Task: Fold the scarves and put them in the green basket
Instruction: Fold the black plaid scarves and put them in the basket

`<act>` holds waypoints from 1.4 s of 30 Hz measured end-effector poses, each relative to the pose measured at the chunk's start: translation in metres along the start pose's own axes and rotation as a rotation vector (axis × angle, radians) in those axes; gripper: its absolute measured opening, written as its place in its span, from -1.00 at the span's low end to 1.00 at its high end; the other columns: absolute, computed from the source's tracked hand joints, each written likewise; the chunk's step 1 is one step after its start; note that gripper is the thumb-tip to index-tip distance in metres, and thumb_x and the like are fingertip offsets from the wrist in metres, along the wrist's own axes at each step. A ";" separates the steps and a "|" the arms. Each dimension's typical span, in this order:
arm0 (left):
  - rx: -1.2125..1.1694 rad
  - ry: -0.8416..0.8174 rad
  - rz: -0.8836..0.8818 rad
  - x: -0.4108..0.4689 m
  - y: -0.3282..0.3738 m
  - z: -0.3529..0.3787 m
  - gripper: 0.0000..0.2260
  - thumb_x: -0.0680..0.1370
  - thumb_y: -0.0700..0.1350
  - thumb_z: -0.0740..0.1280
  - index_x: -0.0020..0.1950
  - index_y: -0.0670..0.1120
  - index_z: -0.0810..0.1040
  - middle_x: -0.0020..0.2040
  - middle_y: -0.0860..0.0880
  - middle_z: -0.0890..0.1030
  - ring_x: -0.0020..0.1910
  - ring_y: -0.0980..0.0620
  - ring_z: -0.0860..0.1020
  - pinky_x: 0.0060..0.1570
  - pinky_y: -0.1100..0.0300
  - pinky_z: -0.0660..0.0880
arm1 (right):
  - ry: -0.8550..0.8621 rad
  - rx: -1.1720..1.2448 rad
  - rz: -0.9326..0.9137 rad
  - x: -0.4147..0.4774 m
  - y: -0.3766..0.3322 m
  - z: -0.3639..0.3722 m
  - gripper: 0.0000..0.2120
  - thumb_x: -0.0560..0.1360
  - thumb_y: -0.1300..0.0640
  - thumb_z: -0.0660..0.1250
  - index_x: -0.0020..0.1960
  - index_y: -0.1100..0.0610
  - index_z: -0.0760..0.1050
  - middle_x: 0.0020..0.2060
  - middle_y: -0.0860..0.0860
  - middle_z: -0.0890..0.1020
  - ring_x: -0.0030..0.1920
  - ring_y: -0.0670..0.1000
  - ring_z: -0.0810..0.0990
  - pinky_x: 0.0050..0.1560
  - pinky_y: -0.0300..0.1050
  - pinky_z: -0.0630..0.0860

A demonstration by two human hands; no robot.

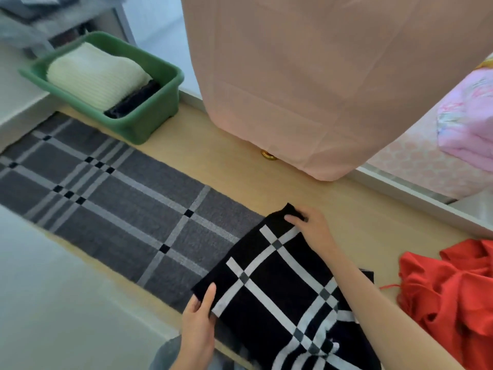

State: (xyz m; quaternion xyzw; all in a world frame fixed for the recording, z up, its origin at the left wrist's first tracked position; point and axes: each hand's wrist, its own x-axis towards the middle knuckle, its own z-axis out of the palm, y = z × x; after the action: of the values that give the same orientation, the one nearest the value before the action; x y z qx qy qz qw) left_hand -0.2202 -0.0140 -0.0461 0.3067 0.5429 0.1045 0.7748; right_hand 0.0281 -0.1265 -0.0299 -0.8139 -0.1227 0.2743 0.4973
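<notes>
Black scarf corners pinched, left hand, right hand

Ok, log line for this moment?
folding; left hand, right hand pinch plaid scarf corners; green basket: two folded inside; red cloth crumpled

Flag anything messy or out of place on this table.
The red cloth on the right of the table lies crumpled in a heap, a red cord trailing from it. Nothing else stands out.
</notes>
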 end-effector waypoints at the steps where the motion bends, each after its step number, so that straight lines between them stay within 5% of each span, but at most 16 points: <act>1: -0.007 -0.001 0.038 -0.002 0.005 -0.003 -0.81 0.54 -0.16 0.33 0.13 -0.18 0.57 -0.06 -0.01 0.71 -0.09 0.09 0.66 0.02 0.15 0.48 | 0.021 0.018 -0.037 0.001 -0.011 0.006 -0.91 0.53 0.18 0.34 -0.04 0.09 0.62 -0.16 -0.06 0.67 -0.18 -0.19 0.62 -0.18 -0.40 0.47; 3: -0.021 0.032 0.107 -0.001 0.016 -0.010 -0.79 0.57 -0.13 0.30 0.16 -0.17 0.56 -0.10 0.03 0.71 -0.15 0.15 0.66 0.04 0.13 0.47 | 0.034 0.024 -0.082 0.005 -0.037 0.022 -0.89 0.54 0.13 0.33 -0.08 -0.02 0.61 -0.20 -0.14 0.67 -0.18 -0.21 0.61 -0.17 -0.43 0.47; 7: -0.021 0.170 0.248 0.011 0.045 -0.034 -0.52 0.49 0.09 0.36 0.32 -0.14 0.45 0.12 0.07 0.51 0.18 0.02 0.49 0.33 -0.01 0.34 | 0.033 0.042 -0.178 0.025 -0.078 0.066 -0.87 0.55 0.10 0.32 -0.04 0.05 0.65 -0.21 -0.14 0.68 -0.18 -0.21 0.62 -0.15 -0.38 0.44; 10: -0.027 0.228 0.308 0.021 0.074 -0.057 -0.65 0.43 0.17 0.40 -0.10 -0.12 0.49 -0.14 -0.06 0.52 -0.05 -0.07 0.50 0.02 0.07 0.47 | 0.037 0.067 -0.197 0.043 -0.103 0.109 -0.78 0.54 0.05 0.33 0.10 0.12 0.63 -0.05 -0.02 0.69 -0.03 -0.06 0.64 0.03 -0.18 0.53; 14: -0.100 0.321 0.372 0.043 0.124 -0.090 -0.81 0.53 0.02 0.33 -0.16 -0.08 0.50 -0.22 -0.10 0.56 -0.19 -0.10 0.53 -0.17 0.06 0.50 | 0.016 0.036 -0.259 0.068 -0.143 0.175 -0.78 0.53 0.09 0.34 0.13 0.13 0.63 -0.03 -0.01 0.69 -0.02 -0.06 0.64 0.09 -0.13 0.55; 17: -0.180 0.336 0.429 0.063 0.171 -0.113 -0.89 0.60 -0.09 0.25 -0.07 -0.07 0.54 -0.25 0.00 0.65 -0.43 0.11 0.58 -0.50 0.32 0.49 | 0.019 -0.038 -0.312 0.091 -0.173 0.230 -0.79 0.54 0.08 0.33 0.13 0.08 0.62 -0.10 -0.03 0.69 -0.09 0.00 0.65 0.03 -0.05 0.58; 21: -0.208 0.379 0.467 0.102 0.238 -0.148 -0.88 0.61 -0.10 0.24 0.01 -0.02 0.57 -0.03 -0.01 0.67 -0.08 0.06 0.66 -0.14 0.23 0.60 | 0.049 -0.116 -0.428 0.123 -0.215 0.306 -0.83 0.55 0.13 0.32 0.10 0.08 0.62 -0.08 -0.10 0.68 -0.06 -0.13 0.62 0.03 -0.13 0.54; 24: -0.205 0.427 0.480 0.135 0.283 -0.177 -0.91 0.60 -0.08 0.27 -0.05 0.02 0.56 -0.07 0.09 0.66 0.00 0.12 0.61 0.08 0.13 0.47 | 0.071 -0.184 -0.506 0.147 -0.248 0.361 -0.82 0.56 0.14 0.31 0.13 0.09 0.60 -0.09 -0.13 0.66 -0.10 -0.16 0.60 -0.03 -0.24 0.52; 31: -0.216 0.542 0.554 0.199 0.365 -0.231 -0.83 0.59 -0.04 0.30 -0.20 0.04 0.48 -0.18 0.06 0.53 -0.14 0.11 0.51 0.04 0.15 0.45 | 0.050 -0.297 -0.582 0.198 -0.308 0.470 -0.81 0.58 0.11 0.26 0.13 0.12 0.57 -0.18 -0.09 0.62 -0.22 -0.11 0.55 -0.18 -0.32 0.37; 36: -0.210 0.623 0.598 0.239 0.411 -0.258 -0.87 0.60 -0.08 0.28 -0.13 0.08 0.52 -0.15 0.12 0.58 -0.16 0.25 0.54 -0.06 0.34 0.43 | 0.052 -0.437 -0.590 0.241 -0.325 0.533 -0.76 0.60 0.10 0.22 0.19 0.15 0.54 -0.24 0.02 0.60 -0.29 -0.08 0.46 -0.16 -0.10 0.48; 42: -0.046 0.709 0.597 0.292 0.445 -0.287 -0.87 0.61 -0.09 0.26 -0.09 -0.07 0.53 -0.17 0.00 0.58 -0.20 0.15 0.53 -0.08 0.22 0.46 | 0.061 -0.598 -0.515 0.292 -0.333 0.593 -0.74 0.62 0.07 0.18 0.23 0.14 0.49 -0.17 0.11 0.64 -0.22 0.07 0.58 -0.09 0.01 0.55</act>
State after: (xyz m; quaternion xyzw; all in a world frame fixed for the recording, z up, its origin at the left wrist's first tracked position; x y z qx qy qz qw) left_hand -0.2906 0.5855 -0.0751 0.3778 0.6599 0.4334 0.4838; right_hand -0.0455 0.6094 -0.0431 -0.8732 -0.3824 0.0685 0.2942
